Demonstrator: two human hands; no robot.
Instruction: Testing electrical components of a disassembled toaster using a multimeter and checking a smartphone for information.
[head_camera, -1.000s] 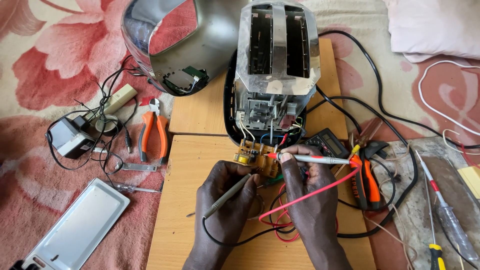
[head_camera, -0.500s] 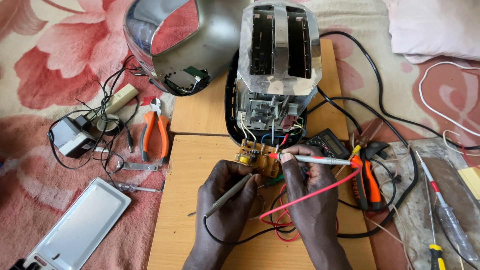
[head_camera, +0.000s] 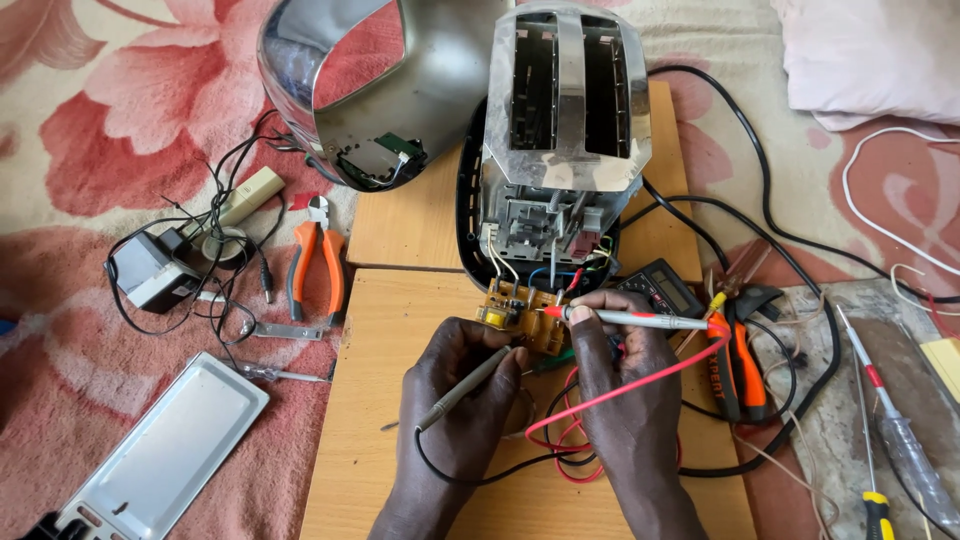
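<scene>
You are gripping a black probe (head_camera: 462, 385) in your left hand (head_camera: 462, 420) and a red probe (head_camera: 625, 319) in your right hand (head_camera: 625, 400), touching both to the circuit board (head_camera: 522, 315) hanging from the opened toaster (head_camera: 560, 150) mid-board, its shell (head_camera: 370, 80) already off.

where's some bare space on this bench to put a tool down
Bare board lies left of the left hand, below the pliers. Another bare patch sits between the metal shell and toaster. Right of the right hand, wires and tools crowd it.
</scene>
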